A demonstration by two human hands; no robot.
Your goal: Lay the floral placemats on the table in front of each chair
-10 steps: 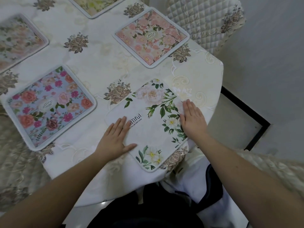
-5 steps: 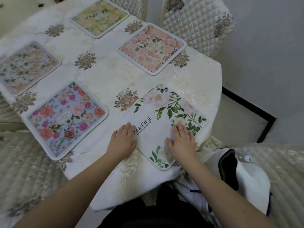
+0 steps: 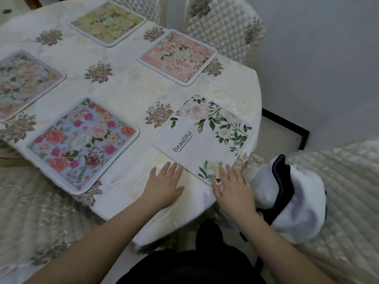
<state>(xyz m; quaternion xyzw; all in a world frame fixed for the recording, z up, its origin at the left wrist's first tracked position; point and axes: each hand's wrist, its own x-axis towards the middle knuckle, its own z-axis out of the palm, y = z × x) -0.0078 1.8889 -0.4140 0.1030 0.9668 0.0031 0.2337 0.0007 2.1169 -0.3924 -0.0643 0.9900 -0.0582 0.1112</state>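
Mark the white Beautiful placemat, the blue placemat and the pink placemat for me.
white Beautiful placemat (image 3: 196, 140): head view, its plain white middle.
blue placemat (image 3: 82, 144): head view, its central oval label.
pink placemat (image 3: 178, 55): head view, its central label.

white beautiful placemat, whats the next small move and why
Probably lift both hands away. The white placemat already lies flat at the table's near corner; the right hand only brushes its near edge, and the left hand rests on the tablecloth.

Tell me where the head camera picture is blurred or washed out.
Head view: the far-left placemat and yellow placemat look pale and soft; the white placemat is sharp, its print readable; the right hand is slightly smeared; the table edge bows from the wide-angle lens.
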